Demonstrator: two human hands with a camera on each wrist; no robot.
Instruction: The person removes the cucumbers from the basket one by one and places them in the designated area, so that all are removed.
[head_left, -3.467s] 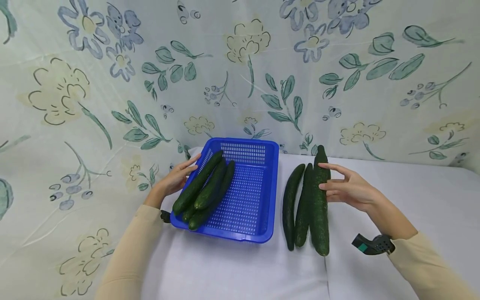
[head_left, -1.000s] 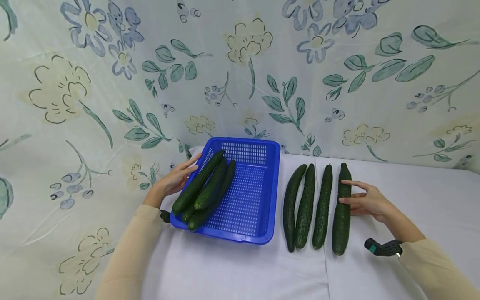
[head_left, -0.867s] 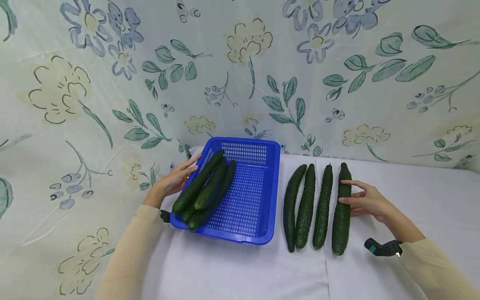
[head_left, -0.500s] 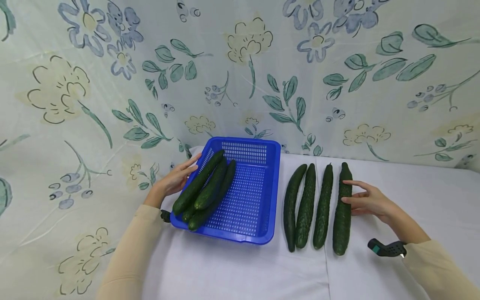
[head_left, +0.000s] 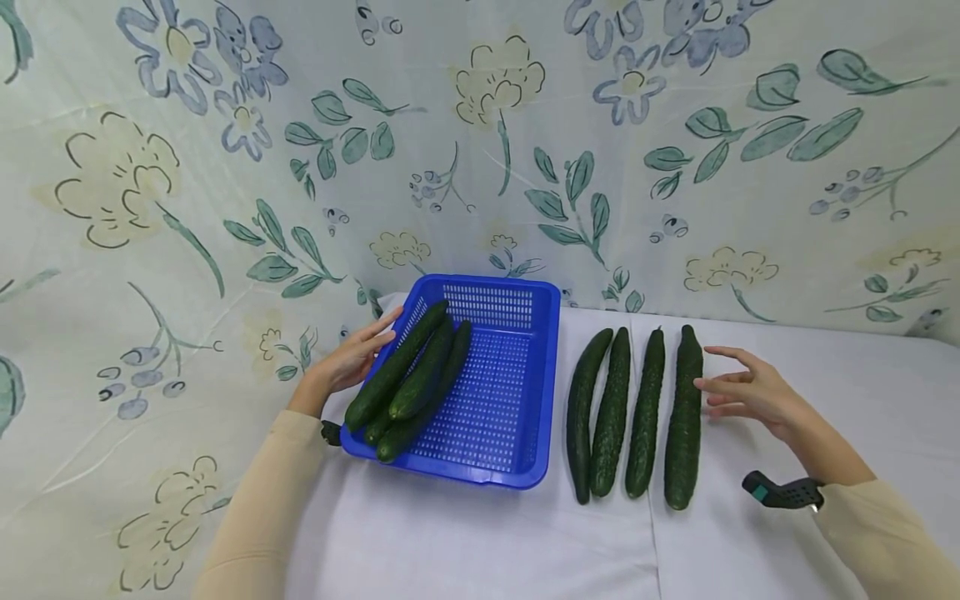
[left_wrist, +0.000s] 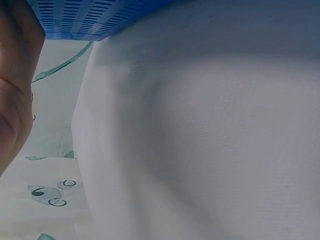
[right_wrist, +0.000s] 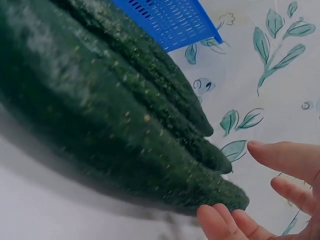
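Observation:
A blue plastic basket (head_left: 487, 400) stands left of centre in the head view, with several cucumbers (head_left: 397, 367) heaped along its left side. My left hand (head_left: 348, 358) rests its extended fingers against the basket's left rim. To the right of the basket, several more cucumbers lie in a row, lengthwise away from me. My right hand (head_left: 757, 392) is beside the rightmost cucumber (head_left: 682, 442), fingers loosely spread, fingertips at its edge and holding nothing. In the right wrist view, the fingers (right_wrist: 285, 157) are parted near the cucumber's end; whether any fingertip touches it is unclear.
A white cloth (head_left: 465, 542) covers the table. Behind it and along the left hangs a floral curtain (head_left: 420, 167). Small gaps separate the right-hand cucumbers in the row, while the leftmost cucumber (head_left: 581, 417) lies close to its neighbour.
The large cucumber my right hand held has been laid down at the row's right end. Those fingers have let go and drawn slightly right. My left hand and the basket look unmoved.

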